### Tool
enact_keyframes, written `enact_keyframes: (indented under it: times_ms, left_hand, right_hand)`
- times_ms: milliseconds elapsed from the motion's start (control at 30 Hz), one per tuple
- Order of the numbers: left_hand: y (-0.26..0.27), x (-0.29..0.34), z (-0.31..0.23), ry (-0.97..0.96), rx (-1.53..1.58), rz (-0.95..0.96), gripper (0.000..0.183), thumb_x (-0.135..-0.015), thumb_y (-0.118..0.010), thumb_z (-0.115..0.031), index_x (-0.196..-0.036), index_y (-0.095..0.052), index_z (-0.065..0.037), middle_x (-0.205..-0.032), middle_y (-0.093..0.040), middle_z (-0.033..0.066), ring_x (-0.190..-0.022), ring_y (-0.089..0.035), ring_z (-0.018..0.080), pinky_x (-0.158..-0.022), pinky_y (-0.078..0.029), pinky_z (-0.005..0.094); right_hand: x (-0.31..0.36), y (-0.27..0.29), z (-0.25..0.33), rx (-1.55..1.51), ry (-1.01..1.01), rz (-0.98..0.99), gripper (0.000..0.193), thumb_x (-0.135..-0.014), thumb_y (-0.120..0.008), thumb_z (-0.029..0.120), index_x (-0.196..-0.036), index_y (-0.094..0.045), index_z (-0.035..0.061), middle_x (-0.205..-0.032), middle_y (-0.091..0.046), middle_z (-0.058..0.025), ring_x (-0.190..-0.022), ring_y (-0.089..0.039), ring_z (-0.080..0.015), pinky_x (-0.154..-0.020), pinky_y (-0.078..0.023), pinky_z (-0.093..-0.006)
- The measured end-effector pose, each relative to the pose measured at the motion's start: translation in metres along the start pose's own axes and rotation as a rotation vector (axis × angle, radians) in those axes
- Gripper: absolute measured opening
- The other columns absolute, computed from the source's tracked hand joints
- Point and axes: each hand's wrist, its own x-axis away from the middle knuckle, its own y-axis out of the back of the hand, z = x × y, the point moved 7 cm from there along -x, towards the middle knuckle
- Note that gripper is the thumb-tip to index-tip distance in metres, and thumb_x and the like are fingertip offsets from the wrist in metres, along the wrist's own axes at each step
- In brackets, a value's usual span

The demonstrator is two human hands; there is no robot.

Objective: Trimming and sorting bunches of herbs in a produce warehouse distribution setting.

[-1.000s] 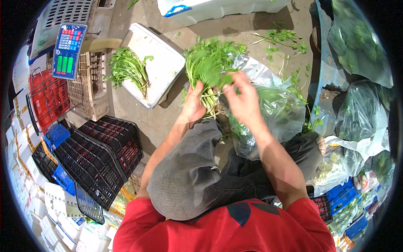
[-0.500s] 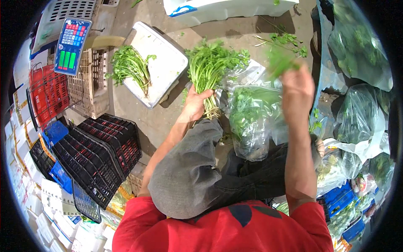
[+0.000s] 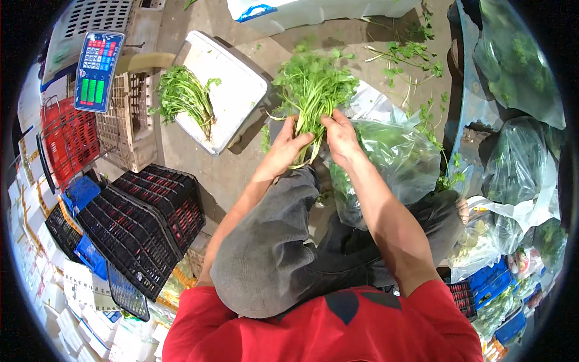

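A leafy bunch of green herbs (image 3: 313, 90), like coriander or Chinese celery, stands upright over my knee, leaves pointing away from me. My left hand (image 3: 286, 146) is wrapped round its stems from the left. On its right side, the fingers of my right hand (image 3: 341, 134) pinch at the stems; which stalks they grip is partly hidden. Just right of the bunch lies a clear plastic bag (image 3: 392, 157) with greens inside. Another small bunch (image 3: 187, 99) rests on the white scale pan (image 3: 232, 90) at the left.
Loose stalks (image 3: 410, 57) are strewn on the floor at the far right. The scale's keypad panel (image 3: 98, 71), a red basket (image 3: 71, 142) and black crates (image 3: 142, 223) stand at the left. A white foam box (image 3: 325, 13) is at the back; filled bags (image 3: 512, 163) line the right.
My right hand has come back from the right, where it held a blurred sprig, to the bunch. Loose stalks now lie on the floor there. My left hand keeps its hold.
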Motion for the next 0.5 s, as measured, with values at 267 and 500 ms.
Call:
enact_keyframes:
  times_ms: [267,500]
  left_hand:
    - [0.007,-0.009,0.019,0.173,0.107,0.066,0.049,-0.093,-0.067,0.001,-0.139,-0.051,0.001,-0.122,-0.065,0.0071,-0.106,-0.062,0.0155,-0.095,-0.051,0.0309]
    - [-0.002,-0.006,0.003,0.116,0.309,0.098,0.054,-0.097,-0.069,-0.013,-0.144,-0.046,-0.003,-0.126,-0.063,0.0079,-0.103,-0.064,0.0163,-0.086,-0.056,0.0314]
  right_hand:
    - [0.01,0.003,0.007,-0.016,-0.115,0.064,0.039,-0.097,-0.065,0.017,-0.13,-0.052,0.0005,-0.115,-0.066,-0.0093,-0.104,-0.062,-0.0178,-0.093,-0.049,-0.034]
    - [0.008,-0.011,0.027,0.234,0.116,0.119,0.053,-0.093,-0.076,0.024,-0.132,-0.052,-0.0035,-0.119,-0.067,-0.0142,-0.106,-0.063,-0.0208,-0.094,-0.051,-0.0346]
